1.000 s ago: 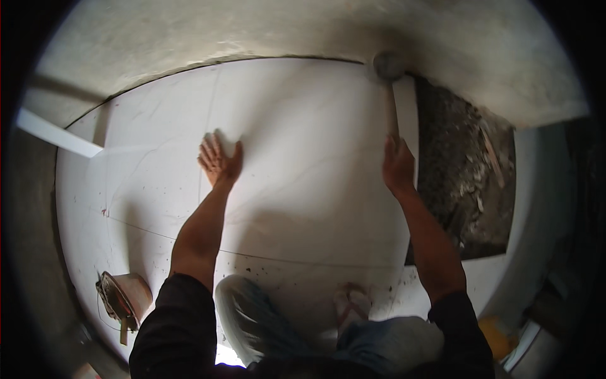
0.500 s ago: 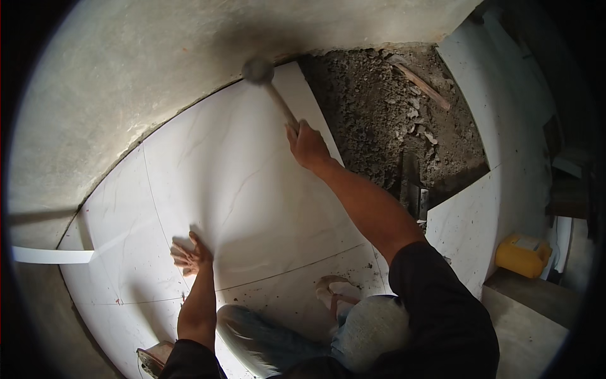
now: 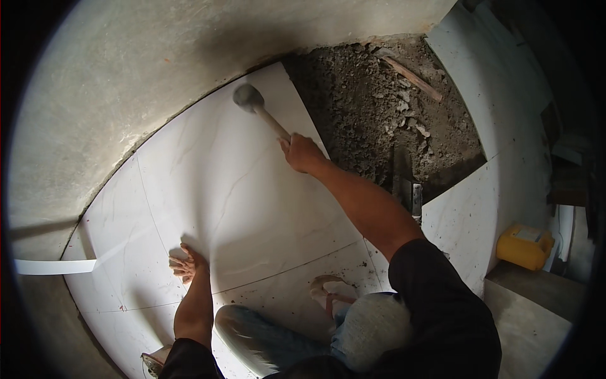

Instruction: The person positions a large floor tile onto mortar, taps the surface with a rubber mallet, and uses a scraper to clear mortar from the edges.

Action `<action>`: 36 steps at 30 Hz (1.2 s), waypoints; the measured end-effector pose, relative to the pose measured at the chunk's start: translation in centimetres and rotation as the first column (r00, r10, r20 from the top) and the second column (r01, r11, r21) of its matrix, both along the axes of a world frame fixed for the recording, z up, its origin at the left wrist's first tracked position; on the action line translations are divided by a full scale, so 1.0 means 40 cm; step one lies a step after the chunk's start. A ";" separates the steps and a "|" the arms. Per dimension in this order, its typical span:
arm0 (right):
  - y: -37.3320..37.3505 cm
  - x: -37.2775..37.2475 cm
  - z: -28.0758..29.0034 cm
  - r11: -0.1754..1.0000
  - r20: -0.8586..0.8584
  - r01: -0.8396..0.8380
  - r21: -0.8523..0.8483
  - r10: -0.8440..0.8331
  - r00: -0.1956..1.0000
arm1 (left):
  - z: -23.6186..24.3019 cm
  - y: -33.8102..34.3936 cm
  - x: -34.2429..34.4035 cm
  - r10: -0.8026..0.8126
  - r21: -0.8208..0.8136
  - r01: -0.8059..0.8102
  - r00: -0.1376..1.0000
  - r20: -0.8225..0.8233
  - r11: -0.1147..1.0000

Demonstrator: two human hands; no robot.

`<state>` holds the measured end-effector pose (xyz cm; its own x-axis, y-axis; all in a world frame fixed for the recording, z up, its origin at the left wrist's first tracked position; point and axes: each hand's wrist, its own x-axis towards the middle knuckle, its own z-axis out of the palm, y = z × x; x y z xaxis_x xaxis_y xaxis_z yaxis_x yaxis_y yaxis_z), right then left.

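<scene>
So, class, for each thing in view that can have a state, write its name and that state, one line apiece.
Right hand: closed around the mallet's handle
Mallet: held, head over the large white tile; contact unclear
Left hand: open, fingers spread, on the tiled surface
Large white tile: laid flat
Crumbly grey bed: exposed, rough
Wooden piece: lying on the bed
Yellow container: set down; open or closed unclear

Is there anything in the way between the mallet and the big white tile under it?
No, nothing visible stands between the mallet, held in the right hand, and the tile. The left hand is well away, toward the picture's lower left.
</scene>
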<state>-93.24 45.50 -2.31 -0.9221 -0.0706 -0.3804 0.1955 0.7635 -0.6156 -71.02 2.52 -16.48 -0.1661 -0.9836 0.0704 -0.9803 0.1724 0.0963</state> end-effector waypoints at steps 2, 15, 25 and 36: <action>-0.036 0.028 0.064 0.995 0.014 0.024 -0.094 -0.023 1.000 | 0.021 -0.003 0.015 0.015 0.015 -0.016 0.999 0.028 1.000; -0.066 0.158 0.113 0.984 0.086 -0.043 -0.172 0.058 0.995 | 0.235 0.434 -0.008 -0.904 0.135 0.896 0.410 0.117 0.424; 0.110 0.571 -0.002 0.989 -0.023 -0.144 0.019 0.145 0.989 | 0.141 0.600 0.135 -0.924 0.165 0.909 0.375 0.076 0.383; 0.520 0.516 0.030 0.805 -0.463 0.513 0.297 -0.348 0.815 | 0.164 0.624 0.115 -0.737 0.151 0.724 0.674 0.055 0.673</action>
<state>-72.59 66.29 -1.10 -0.8903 0.4468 0.0886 0.3849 0.8420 -0.3780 -66.42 27.48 -9.93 -0.8341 -0.5444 -0.0885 -0.5503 0.8322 0.0673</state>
